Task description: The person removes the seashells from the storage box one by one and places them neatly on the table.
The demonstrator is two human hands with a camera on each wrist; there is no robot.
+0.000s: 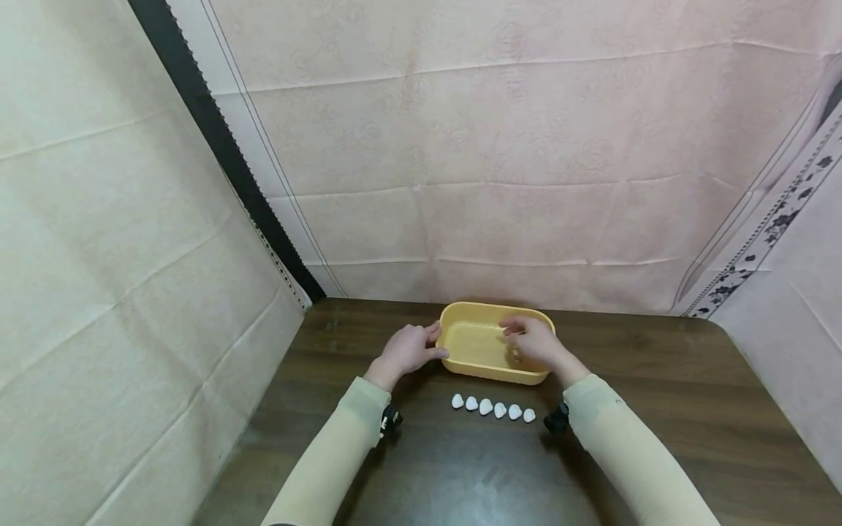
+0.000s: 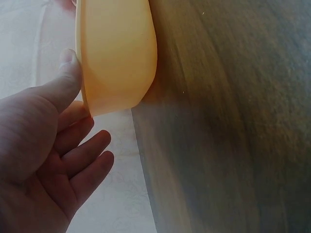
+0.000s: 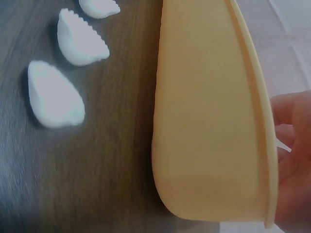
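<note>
A yellow plastic basin stands near the back of the brown table. My left hand holds its left end; in the left wrist view the thumb lies along the rim and the other fingers spread past the corner. My right hand reaches over the right side into the basin, fingers bent. From the right wrist, the basin wall hides most of that hand; a small white patch shows between its fingers, and I cannot tell whether it holds something. Several white shell-shaped pieces lie in a row before the basin.
The wooden table runs back to a pale cloth wall. More cloth hangs at the left and right. The sleeved forearms flank the row of white pieces, a dark wrist device close to its right end.
</note>
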